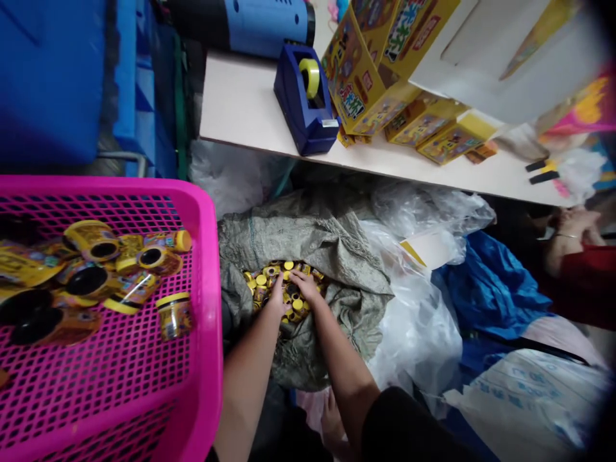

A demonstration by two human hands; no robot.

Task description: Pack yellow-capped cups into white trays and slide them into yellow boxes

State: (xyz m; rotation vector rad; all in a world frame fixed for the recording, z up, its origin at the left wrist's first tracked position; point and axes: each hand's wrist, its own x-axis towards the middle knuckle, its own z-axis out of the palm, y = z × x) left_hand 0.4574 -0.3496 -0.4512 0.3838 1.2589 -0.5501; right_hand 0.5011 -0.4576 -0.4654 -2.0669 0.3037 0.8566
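Observation:
A grey woven sack point(308, 237) lies open on the floor, full of small yellow-lidded jars point(262, 280). Both my hands reach down into its mouth. My left hand point(278, 296) is buried among the jars with its fingers mostly hidden. My right hand point(305, 284) rests on top of the jars, fingers curled down over them. A pink plastic mesh basket point(205, 269) stands just left of the sack and holds several of the same jars point(174, 316), some lying on their sides.
A white table point(240, 109) above the sack carries a blue tape dispenser point(305, 102) and yellow printed boxes point(366, 70). Clear plastic bags point(414, 321) and a blue bag point(491, 282) lie right of the sack. Another person's hand point(572, 224) and red sleeve show at far right.

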